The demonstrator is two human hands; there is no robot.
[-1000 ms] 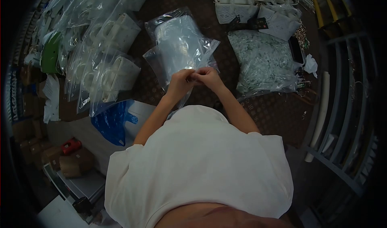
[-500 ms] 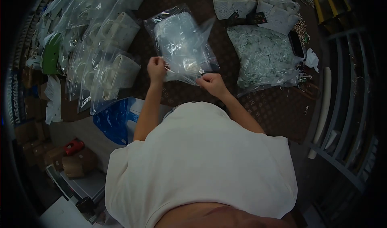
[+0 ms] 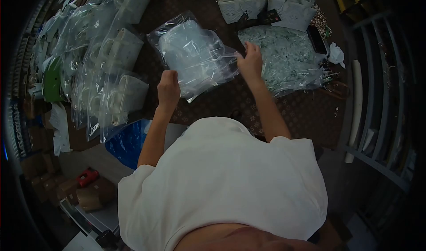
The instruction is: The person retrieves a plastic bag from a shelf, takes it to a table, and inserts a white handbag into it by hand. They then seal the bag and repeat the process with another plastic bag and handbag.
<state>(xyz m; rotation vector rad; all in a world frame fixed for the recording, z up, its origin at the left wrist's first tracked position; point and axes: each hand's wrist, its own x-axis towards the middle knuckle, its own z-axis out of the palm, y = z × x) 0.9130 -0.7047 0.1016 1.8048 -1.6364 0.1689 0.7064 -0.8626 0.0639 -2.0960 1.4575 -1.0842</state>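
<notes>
A clear plastic bag (image 3: pixel 195 55) with a whitish item inside lies on the brown patterned table in front of me. My left hand (image 3: pixel 169 91) is closed at the bag's lower left edge, its fingertips pinching the plastic. My right hand (image 3: pixel 251 63) is raised at the bag's right edge, its thumb by the plastic and its fingers apart from the thumb. Just beyond the right hand is a large clear bag of crumpled pale green filling (image 3: pixel 284 57). The item inside the nearer bag is blurred by reflections.
Several white handbags in clear bags (image 3: pixel 126 93) stand in rows on the left. More white handbags (image 3: pixel 242 6) stand at the back. A dark phone (image 3: pixel 316 40) and crumpled white paper (image 3: pixel 336 55) lie at right. Metal shelving (image 3: pixel 377 95) borders the right side.
My right hand has moved up and right, from the bag's lower edge to its right edge, and its fingers have spread. My left hand stays at the lower left. The view has shifted slightly.
</notes>
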